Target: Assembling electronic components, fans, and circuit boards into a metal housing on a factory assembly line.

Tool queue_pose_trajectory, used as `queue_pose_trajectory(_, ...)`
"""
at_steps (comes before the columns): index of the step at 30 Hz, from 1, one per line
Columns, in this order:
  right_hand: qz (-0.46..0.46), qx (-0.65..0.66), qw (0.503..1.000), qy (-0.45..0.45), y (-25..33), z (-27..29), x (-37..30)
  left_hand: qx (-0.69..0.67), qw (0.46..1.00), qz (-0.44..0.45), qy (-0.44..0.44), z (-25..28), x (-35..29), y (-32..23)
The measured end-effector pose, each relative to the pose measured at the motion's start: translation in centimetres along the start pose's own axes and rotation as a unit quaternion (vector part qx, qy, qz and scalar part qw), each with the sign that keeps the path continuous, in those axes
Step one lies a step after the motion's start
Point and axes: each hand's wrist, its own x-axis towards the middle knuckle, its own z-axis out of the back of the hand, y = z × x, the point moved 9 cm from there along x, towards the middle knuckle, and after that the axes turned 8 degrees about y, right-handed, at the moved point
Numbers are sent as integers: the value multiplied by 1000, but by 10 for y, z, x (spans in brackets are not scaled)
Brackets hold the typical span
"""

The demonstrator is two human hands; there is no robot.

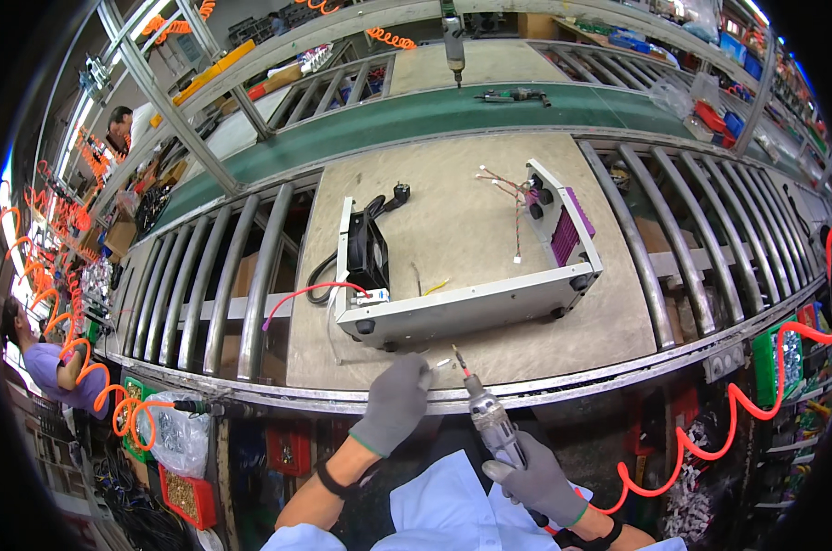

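My right hand (537, 479), in a grey glove, is wrapped round a silver pneumatic screwdriver (491, 418). Its bit points up and away from me, just short of a metal chassis (471, 310). My left hand (396, 404), gloved too, is near the chassis's front wall at the board's near edge. Its fingers are curled together; whatever they hold is hidden. A small white piece (443, 362) lies by its fingertips. The open grey chassis lies on a board (434, 165), with a black fan (367, 253) on its left and a purple heat sink (572, 230) on its right.
Metal rollers (269, 285) flank the board. Beyond runs a green belt (361, 129) with another tool (512, 95) on it. A screwdriver (453, 41) hangs overhead. An orange coiled hose (682, 441) is at right; a red screw bin (186, 496) is at lower left. Another person (57, 367) stands far left.
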Motion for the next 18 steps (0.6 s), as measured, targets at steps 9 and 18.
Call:
queue_pose_trajectory(9, 12, 39, 998, 37, 38, -33, 19, -281, 958, -6, 63, 129, 37, -34)
queue_pose_trajectory(18, 31, 62, 997, 24, 45, -49, 21, -227, 947, 83, 212, 120, 114, -27)
